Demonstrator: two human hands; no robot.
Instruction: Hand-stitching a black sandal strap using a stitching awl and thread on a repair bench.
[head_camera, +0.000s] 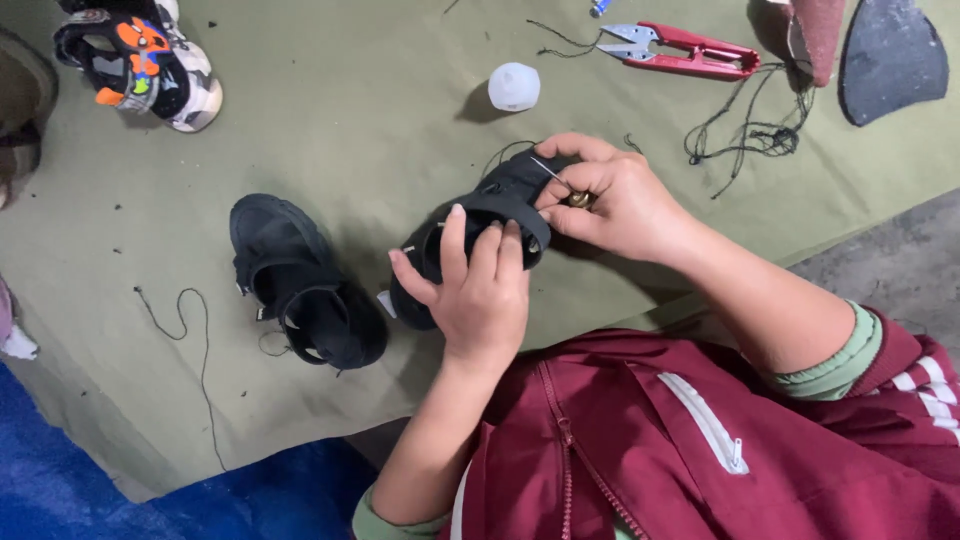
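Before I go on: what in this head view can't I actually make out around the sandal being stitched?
- Head view: much of the held black sandal is covered by the left hand.
- The needle is too thin to follow; its tip vanishes behind the right hand fingers.
- The colourful shoe is cut by the top edge.
- The dark sole piece is cut by the top edge.

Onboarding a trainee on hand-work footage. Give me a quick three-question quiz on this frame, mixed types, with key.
1. True or false: the left hand grips the black sandal being worked on.
2. Which tool lies at the top of the green cloth? A) hammer B) red thread snips C) pliers
3. Fill in: the right hand pinches a thin ____ against the sandal's strap.

Key: 1 true. 2 B. 3 needle.
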